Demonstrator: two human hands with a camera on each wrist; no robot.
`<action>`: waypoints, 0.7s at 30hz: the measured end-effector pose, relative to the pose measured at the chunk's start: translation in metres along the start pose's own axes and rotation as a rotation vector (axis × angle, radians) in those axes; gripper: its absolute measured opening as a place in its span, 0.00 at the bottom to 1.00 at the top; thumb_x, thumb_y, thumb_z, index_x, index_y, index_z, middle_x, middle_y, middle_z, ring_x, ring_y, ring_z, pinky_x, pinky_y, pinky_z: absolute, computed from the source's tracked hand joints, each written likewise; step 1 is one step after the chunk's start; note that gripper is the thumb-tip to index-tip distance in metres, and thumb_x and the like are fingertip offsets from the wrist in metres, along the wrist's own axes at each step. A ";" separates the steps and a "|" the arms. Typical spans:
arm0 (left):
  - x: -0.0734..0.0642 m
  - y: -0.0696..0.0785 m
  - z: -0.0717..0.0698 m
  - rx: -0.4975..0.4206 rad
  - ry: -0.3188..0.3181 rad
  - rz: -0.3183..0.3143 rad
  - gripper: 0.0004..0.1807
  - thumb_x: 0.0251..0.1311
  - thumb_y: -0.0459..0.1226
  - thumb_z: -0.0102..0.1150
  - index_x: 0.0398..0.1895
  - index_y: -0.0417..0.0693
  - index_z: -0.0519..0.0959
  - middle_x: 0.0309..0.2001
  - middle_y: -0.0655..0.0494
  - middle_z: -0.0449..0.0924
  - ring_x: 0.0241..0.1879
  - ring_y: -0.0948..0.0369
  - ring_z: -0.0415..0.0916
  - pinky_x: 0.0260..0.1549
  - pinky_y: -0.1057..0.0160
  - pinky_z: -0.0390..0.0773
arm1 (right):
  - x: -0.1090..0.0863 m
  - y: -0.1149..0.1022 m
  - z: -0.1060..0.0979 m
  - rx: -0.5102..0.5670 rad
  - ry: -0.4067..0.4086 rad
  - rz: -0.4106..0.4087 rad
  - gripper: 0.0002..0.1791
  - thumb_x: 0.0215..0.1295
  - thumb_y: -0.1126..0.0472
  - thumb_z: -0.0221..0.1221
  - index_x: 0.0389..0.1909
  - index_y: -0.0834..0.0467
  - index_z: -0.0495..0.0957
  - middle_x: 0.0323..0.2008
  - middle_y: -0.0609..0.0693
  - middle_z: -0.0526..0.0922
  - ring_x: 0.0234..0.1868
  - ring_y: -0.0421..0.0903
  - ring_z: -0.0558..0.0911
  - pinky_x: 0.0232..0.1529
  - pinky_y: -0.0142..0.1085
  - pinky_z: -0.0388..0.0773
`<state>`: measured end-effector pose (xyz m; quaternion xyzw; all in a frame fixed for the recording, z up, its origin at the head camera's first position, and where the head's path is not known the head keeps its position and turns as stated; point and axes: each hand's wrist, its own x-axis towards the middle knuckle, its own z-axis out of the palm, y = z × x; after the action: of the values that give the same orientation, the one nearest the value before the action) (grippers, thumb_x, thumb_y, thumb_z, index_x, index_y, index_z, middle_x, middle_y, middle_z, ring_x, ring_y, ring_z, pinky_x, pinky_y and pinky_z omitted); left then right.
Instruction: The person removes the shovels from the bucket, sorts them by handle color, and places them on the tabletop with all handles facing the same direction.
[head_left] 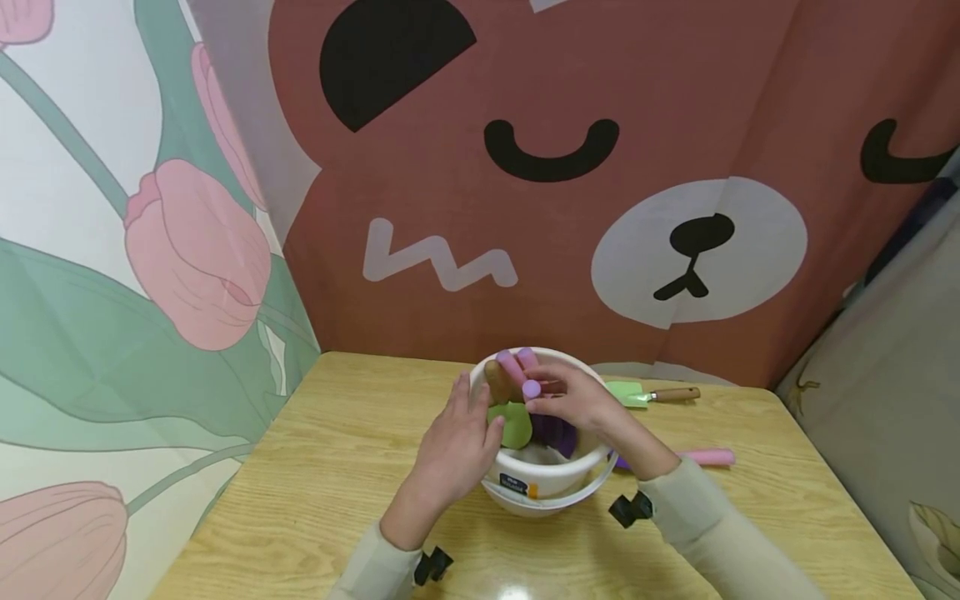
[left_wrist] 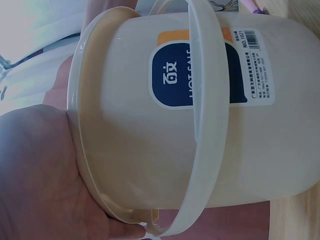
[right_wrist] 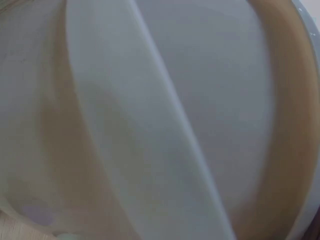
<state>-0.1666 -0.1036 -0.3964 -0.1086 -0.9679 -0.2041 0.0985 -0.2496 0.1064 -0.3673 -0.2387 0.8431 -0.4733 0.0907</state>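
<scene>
A white plastic bucket (head_left: 552, 475) stands on the table, its handle hanging down at the front. My left hand (head_left: 459, 442) rests on its left rim with fairly straight fingers. Over the bucket's opening, my right hand (head_left: 573, 400) pinches a garden tool's pink handle with a purple end (head_left: 532, 389). Other pink handles (head_left: 512, 367), a wooden handle (head_left: 497, 382), a light green blade (head_left: 513, 425) and a dark purple piece (head_left: 555, 435) are inside. The left wrist view shows the bucket's label (left_wrist: 172, 75); the right wrist view shows only its wall (right_wrist: 215, 100) and handle.
A green hand trowel with a wooden handle (head_left: 675, 395) lies behind the bucket to the right. Nearer, a tool with a pink handle (head_left: 712, 457) and purple part lies partly behind my right forearm. The wooden table (head_left: 315, 483) meets a printed curtain (head_left: 420, 317) at the back.
</scene>
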 end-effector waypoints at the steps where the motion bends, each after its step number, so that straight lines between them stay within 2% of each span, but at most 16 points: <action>1: 0.000 0.000 0.000 0.001 -0.001 -0.001 0.36 0.78 0.54 0.36 0.78 0.40 0.60 0.80 0.35 0.45 0.79 0.45 0.45 0.68 0.44 0.67 | 0.000 0.000 0.000 -0.010 0.007 0.004 0.28 0.64 0.62 0.69 0.63 0.67 0.76 0.61 0.65 0.79 0.62 0.66 0.77 0.64 0.57 0.73; 5: 0.000 0.001 0.000 -0.005 -0.004 -0.002 0.35 0.78 0.54 0.37 0.77 0.40 0.60 0.80 0.35 0.45 0.79 0.45 0.45 0.68 0.43 0.68 | 0.000 -0.002 0.001 -0.042 0.038 0.031 0.22 0.65 0.63 0.68 0.58 0.66 0.80 0.57 0.63 0.82 0.60 0.64 0.80 0.63 0.55 0.74; 10: 0.000 0.002 -0.001 -0.008 -0.006 -0.006 0.35 0.78 0.53 0.38 0.78 0.40 0.60 0.80 0.35 0.45 0.79 0.45 0.45 0.68 0.43 0.67 | -0.002 -0.004 0.001 -0.052 0.090 0.066 0.20 0.64 0.59 0.68 0.57 0.60 0.83 0.56 0.58 0.84 0.59 0.60 0.81 0.63 0.54 0.74; 15: 0.000 0.002 -0.001 0.002 -0.027 -0.016 0.36 0.78 0.55 0.35 0.78 0.41 0.59 0.80 0.37 0.43 0.80 0.46 0.43 0.69 0.43 0.66 | -0.005 -0.003 0.001 -0.017 0.132 0.077 0.20 0.66 0.57 0.67 0.58 0.57 0.83 0.55 0.54 0.85 0.58 0.55 0.81 0.63 0.53 0.73; 17: 0.000 0.002 -0.001 0.002 -0.030 -0.014 0.35 0.78 0.54 0.35 0.78 0.41 0.59 0.81 0.37 0.42 0.80 0.46 0.42 0.70 0.44 0.65 | -0.006 -0.003 0.000 0.002 0.142 0.077 0.20 0.68 0.56 0.66 0.59 0.57 0.82 0.51 0.54 0.86 0.57 0.53 0.82 0.63 0.52 0.73; 21: 0.000 0.002 -0.001 0.002 -0.032 -0.012 0.34 0.78 0.53 0.37 0.78 0.41 0.59 0.81 0.37 0.42 0.80 0.46 0.41 0.70 0.44 0.65 | -0.007 -0.003 -0.002 0.029 0.189 0.082 0.21 0.67 0.53 0.66 0.59 0.55 0.81 0.49 0.53 0.87 0.56 0.51 0.82 0.61 0.50 0.75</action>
<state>-0.1659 -0.1021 -0.3946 -0.1058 -0.9702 -0.2019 0.0818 -0.2429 0.1100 -0.3648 -0.1571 0.8501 -0.5015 0.0335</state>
